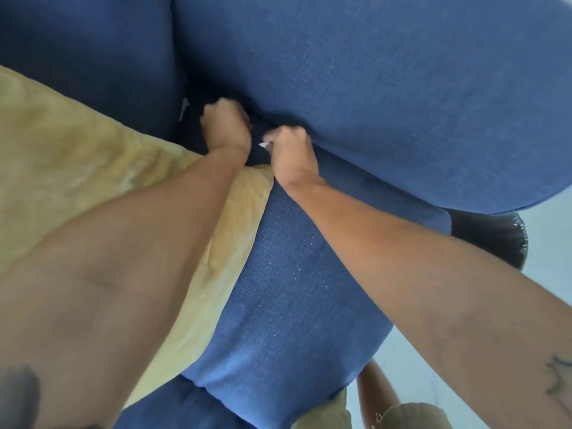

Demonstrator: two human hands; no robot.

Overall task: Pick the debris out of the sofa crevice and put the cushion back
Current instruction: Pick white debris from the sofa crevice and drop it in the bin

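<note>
**A:** Nearest the camera, what do I label first?

**B:** I label the two bare forearms, which enter from the lower corners and converge toward the middle. Between them lies the blue seat cushion (pixel 278 298), its fabric dotted with small pale specks. Left of it, and under my left forearm, I mark the yellow cushion (pixel 62 156), which rests on the seat with one corner pointing toward the crevice.

**A:** And the hands?

**B:** The left hand (pixel 226 128) is curled into a fist at the crevice (pixel 257 150), knuckles pressed toward the dark gap where the seat meets the blue back cushion (pixel 387 88). Its grip is closed, but I cannot tell whether it holds anything. The right hand (pixel 294 153) sits just beside it, touching the lower edge of the back cushion. Its grip is narrow: the fingertips pinch a small white scrap of debris (pixel 263 145) right above the crevice.

**A:** Farther back?

**B:** I mark a second blue back cushion (pixel 86 51) at upper left, separated from the first by a dark seam. At right, beyond the sofa's edge, a pale floor (pixel 551 236) shows, with a dark rounded object (pixel 495 236) tucked under the back cushion; I cannot identify it.
</note>
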